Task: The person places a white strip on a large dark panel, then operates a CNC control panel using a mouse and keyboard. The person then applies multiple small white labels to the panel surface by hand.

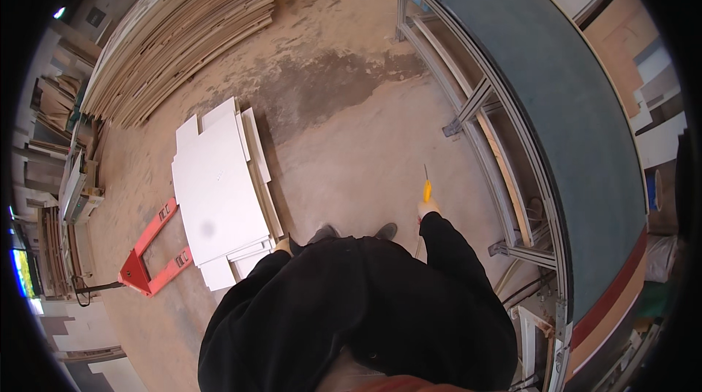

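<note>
**Standing on the workshop floor, screwdriver in the right hand**

At the far left of my view I see cluttered shelving and machine parts along the wall, too bent by the lens to sort out. Above them a tall stack of pale raw wooden boards (pixel 175 26) fans across the upper left corner. Below it, a red steel pallet jack (pixel 150 264) lies on the floor, its forks running under a pile of flat white laminated panels (pixel 219 194) stacked unevenly, some edges jutting out.

The left hand (pixel 284 246) hangs at the near corner of that white pile, just beside it or touching it; only a sliver shows past the black sleeve, so I cannot tell whether it is open or closed.

The bare concrete floor (pixel 344 114) is dusty tan, with a darker grey stain spreading across the middle. Two grey shoe tips show just ahead of the dark jacket.

The right hand (pixel 428 208) is closed around a yellow-handled screwdriver with a thin metal shaft (pixel 426 186), held low in front of the body, shaft pointing away over the floor.

To the right stands a long workbench with a dark green top (pixel 556 99) on a grey aluminium frame (pixel 475 107). More boards lean beyond it.
</note>
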Tool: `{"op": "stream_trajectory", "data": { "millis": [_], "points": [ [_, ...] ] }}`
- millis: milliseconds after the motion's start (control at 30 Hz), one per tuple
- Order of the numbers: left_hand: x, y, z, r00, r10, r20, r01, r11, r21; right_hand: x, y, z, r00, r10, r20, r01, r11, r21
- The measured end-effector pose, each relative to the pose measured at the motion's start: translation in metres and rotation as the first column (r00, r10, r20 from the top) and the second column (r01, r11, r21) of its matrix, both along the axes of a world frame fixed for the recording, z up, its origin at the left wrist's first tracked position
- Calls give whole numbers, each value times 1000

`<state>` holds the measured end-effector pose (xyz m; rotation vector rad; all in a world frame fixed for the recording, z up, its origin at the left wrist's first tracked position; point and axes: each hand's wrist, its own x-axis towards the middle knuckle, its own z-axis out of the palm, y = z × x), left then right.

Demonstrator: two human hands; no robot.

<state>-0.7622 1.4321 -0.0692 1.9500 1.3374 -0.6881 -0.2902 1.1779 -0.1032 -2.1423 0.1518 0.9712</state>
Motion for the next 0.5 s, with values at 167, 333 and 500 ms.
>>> {"op": "stream_trajectory", "data": {
  "millis": [167,333,500],
  "points": [
    [85,32,13,991,-41,130,36,998,45,18,17,13,992,105,-65,-104,994,15],
    [152,70,1,994,-102,50,105,992,-63,2,7,9,958,190,-217,-195,981,1],
    [228,139,-52,921,-383,-79,380,924,-42,0,13,9,917,398,33,-392,912,-118]
  ]
}}
